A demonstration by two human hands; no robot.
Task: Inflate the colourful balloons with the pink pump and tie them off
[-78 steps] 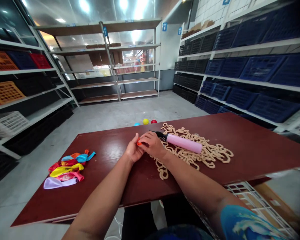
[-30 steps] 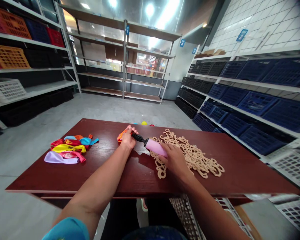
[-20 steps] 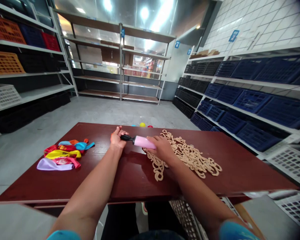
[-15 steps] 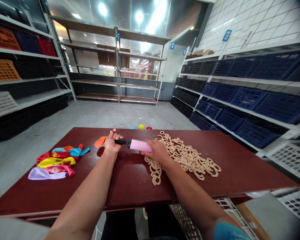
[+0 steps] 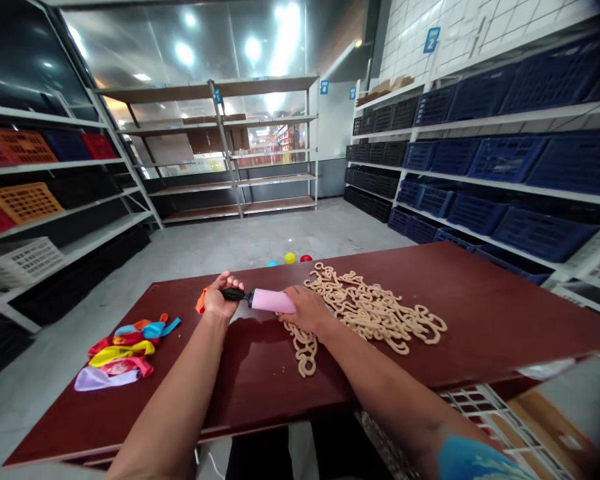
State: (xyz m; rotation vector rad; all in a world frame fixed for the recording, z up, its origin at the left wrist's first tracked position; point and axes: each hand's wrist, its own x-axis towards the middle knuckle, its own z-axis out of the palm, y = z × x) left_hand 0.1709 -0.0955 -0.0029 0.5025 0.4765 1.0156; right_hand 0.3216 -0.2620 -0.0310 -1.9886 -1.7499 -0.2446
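A balloon pump with a pink barrel [image 5: 273, 301] and a black end [image 5: 233, 294] lies crosswise between my hands, above the dark red table. My left hand [image 5: 221, 301], palm turned up, has its fingers curled round the black end. Just behind it shows an orange balloon [image 5: 201, 301], partly hidden by the hand; I cannot tell whether the two touch. My right hand [image 5: 306, 308] is wrapped over the far end of the pink barrel, hiding that end. Beside and beneath my right hand spreads a heap of beige, curly S-shaped pieces [image 5: 375, 310].
Flat, limp balloons [image 5: 123, 350] in several colours lie on the left of the table [image 5: 260, 393]. Small balls, one yellow [image 5: 290, 258], show beyond its far edge. Shelves with blue crates [image 5: 500, 159] line the right; a rack [image 5: 225, 150] stands at the back.
The view has tilted and shifted. My left hand now covers more of the orange balloon. Both hands keep their hold on the pump, which has hardly moved between them.
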